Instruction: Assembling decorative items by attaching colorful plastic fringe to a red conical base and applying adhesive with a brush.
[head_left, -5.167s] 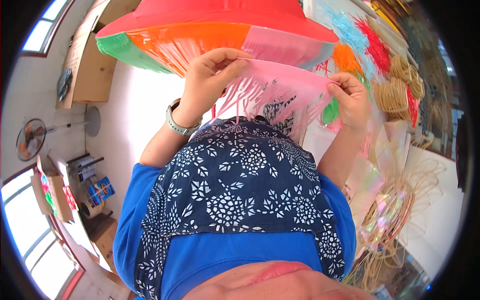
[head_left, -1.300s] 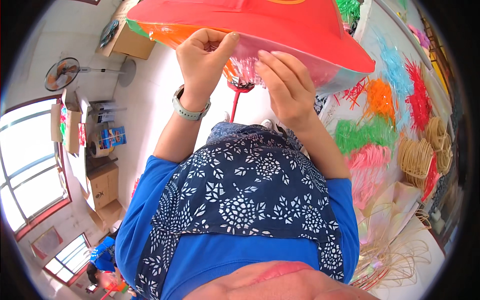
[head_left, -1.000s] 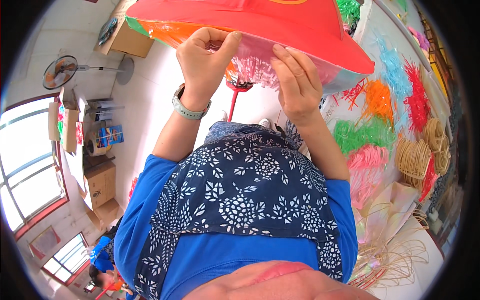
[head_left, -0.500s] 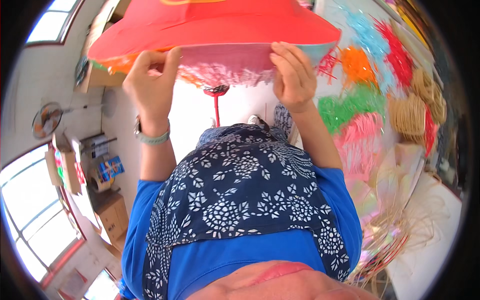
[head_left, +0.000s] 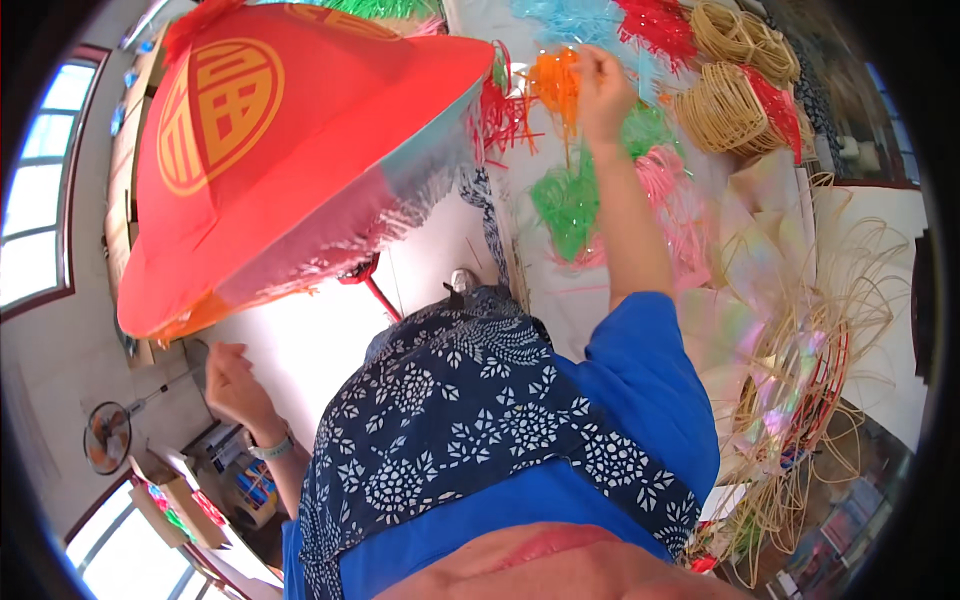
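Observation:
A big red fabric lantern (head_left: 300,150) with round gold emblems fills the upper left, its wide brim tilted. Pink, pale blue and orange fringe (head_left: 340,225) lines the brim's underside. My left hand (head_left: 238,390) is empty below the brim's lower left edge, apart from it, fingers loosely stretched. Over the table at the right, my right hand (head_left: 607,95) has its fingertips pinched together at a bundle of orange fringe (head_left: 553,80); the hand partly covers what lies behind it.
Green fringe (head_left: 568,205), pink fringe (head_left: 665,175) and red fringe (head_left: 655,30) lie on the white table (head_left: 560,300). Coils of tan cord (head_left: 722,108) and a tangle of thin cane strips (head_left: 830,330) are farther right. A fan (head_left: 107,437) stands at the left.
Both hands have let go of the brim. My right hand has moved right to the orange fringe, my left has dropped lower left. The lantern now appears farther left and tilted.

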